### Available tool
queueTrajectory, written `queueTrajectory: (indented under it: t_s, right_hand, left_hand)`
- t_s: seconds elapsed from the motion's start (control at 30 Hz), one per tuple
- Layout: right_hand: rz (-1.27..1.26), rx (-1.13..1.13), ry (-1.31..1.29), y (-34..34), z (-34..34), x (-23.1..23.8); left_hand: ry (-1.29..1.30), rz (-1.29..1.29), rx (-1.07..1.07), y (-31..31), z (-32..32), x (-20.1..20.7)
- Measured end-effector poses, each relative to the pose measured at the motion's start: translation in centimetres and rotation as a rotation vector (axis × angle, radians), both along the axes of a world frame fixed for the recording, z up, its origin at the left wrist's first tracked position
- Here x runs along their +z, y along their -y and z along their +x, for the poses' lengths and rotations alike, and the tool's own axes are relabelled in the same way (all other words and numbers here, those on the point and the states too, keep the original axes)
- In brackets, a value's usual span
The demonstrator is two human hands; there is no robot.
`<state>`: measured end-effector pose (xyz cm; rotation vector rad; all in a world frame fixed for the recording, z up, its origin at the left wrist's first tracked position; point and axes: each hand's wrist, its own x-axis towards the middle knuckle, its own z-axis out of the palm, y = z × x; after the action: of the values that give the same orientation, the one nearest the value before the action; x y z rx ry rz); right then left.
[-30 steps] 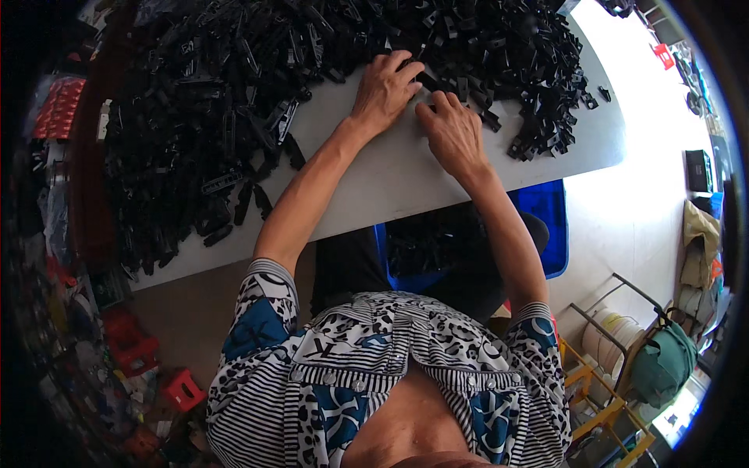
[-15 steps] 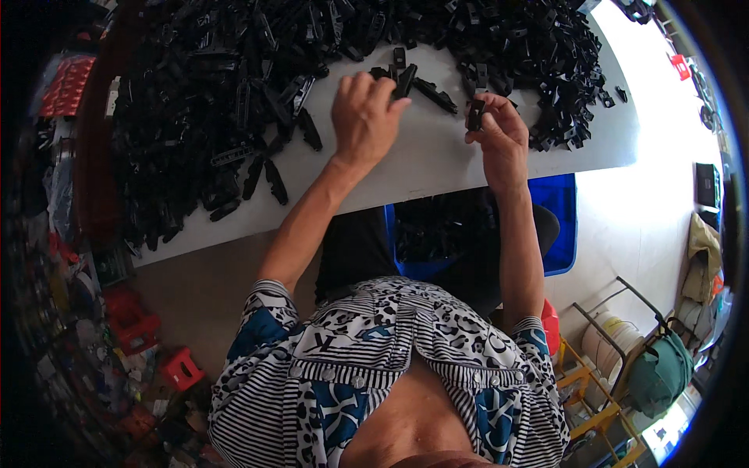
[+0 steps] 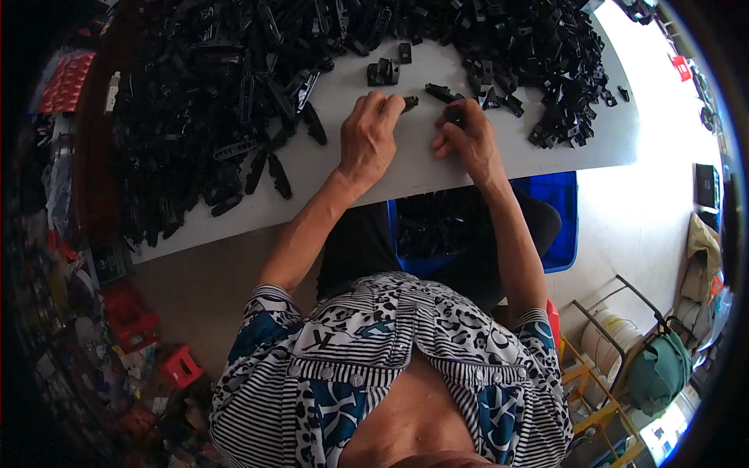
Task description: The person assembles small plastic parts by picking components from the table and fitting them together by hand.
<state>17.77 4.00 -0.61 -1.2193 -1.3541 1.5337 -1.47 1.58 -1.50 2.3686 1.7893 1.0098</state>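
Note:
My left hand is closed over the white table, its fingers round a long black plastic piece whose end sticks out past the fingertips. To its right, my right hand is pinched on a small black plastic part, mostly hidden by the fingers. The hands are a short gap apart. Beyond them lie a chunky black block, a small black clip and another long black piece, which is near my right fingertips.
A heap of long black pieces covers the left of the table. Smaller black parts are heaped at the right. Under the table edge stands a blue bin with black pieces in it. A red stool is at lower left.
My left hand has come nearer with a long piece picked up from the table. My right hand has moved left toward it, still holding the small part.

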Motion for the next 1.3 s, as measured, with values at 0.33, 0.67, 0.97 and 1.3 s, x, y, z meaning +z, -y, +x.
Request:
queueTrajectory:
  t_s: [0.33,0.67,0.97,1.3]
  right_hand:
    - [0.131,0.035,0.152,0.2,1.3,-0.6]
    - [0.626,0.232,0.518,1.6,2.0,0.2]
    - [0.793,0.292,0.681,2.0,0.8,1.2]
    - [0.902,0.510,0.593,1.0,1.1,1.5]
  left_hand:
    - [-0.041,0.054,-0.198,1.4,0.4,-0.9]
    - [0.237,-0.181,-0.218,4.1,0.2,-0.1]
    - [0.225,-0.156,-0.119,4.7,-0.5,-0.6]
    - [0.269,-0.088,-0.187,4.4,-0.7,-0.7]
